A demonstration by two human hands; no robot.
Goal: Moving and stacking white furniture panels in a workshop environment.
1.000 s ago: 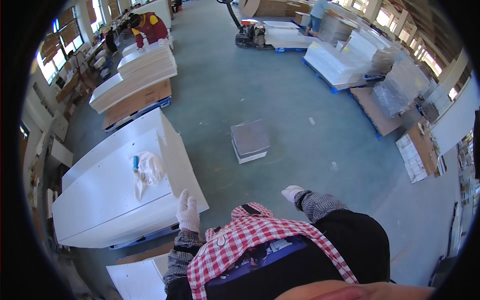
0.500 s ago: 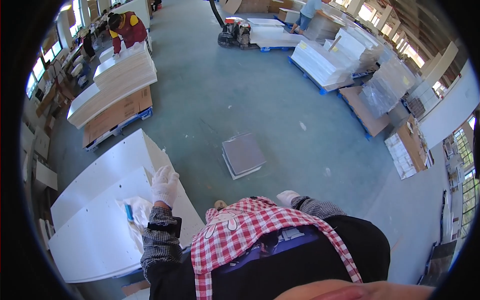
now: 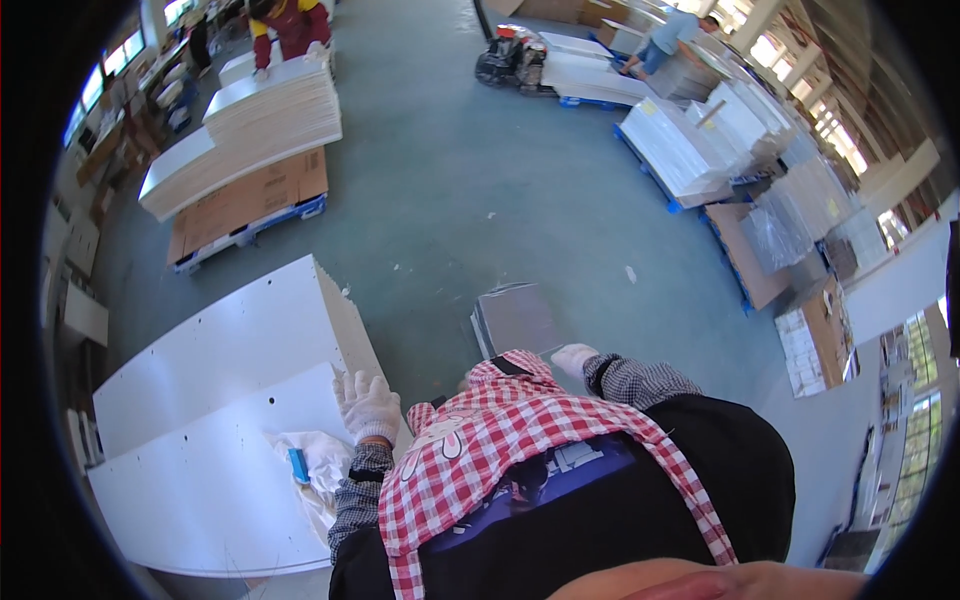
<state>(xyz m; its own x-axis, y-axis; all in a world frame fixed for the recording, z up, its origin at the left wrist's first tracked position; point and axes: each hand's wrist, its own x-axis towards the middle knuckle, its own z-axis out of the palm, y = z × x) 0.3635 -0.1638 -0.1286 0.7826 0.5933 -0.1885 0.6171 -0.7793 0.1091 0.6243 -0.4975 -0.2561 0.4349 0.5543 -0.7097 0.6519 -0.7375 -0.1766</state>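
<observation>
My left hand (image 3: pixel 368 405), in a white glove, has its fingers spread at the right edge of a stack of white panels (image 3: pixel 180 490). Nothing is in it; whether it touches the edge I cannot tell. A crumpled white cloth or sheet (image 3: pixel 322 455) lies on the panels beside my left wrist, with a small blue object (image 3: pixel 298 466) on top. My right hand (image 3: pixel 575 360), also gloved, hangs by the right side of my checked apron (image 3: pixel 470 450). Its fingers are too indistinct to make out. Near it on the floor stands a low, grey-topped stack (image 3: pixel 518 318), partly hidden by the apron.
Another panel stack (image 3: pixel 275 108) sits on cardboard and a blue pallet (image 3: pixel 250 232) at the far left, where a co-worker (image 3: pixel 292 28) bends over it. A pallet truck (image 3: pixel 515 60), wrapped stacks (image 3: pixel 685 150) and a second person (image 3: pixel 672 40) are at the far right.
My view has shifted, and the grey-topped stack now sits closer to my apron. My left hand has moved back along the panel edge, its fingers spreading wider.
</observation>
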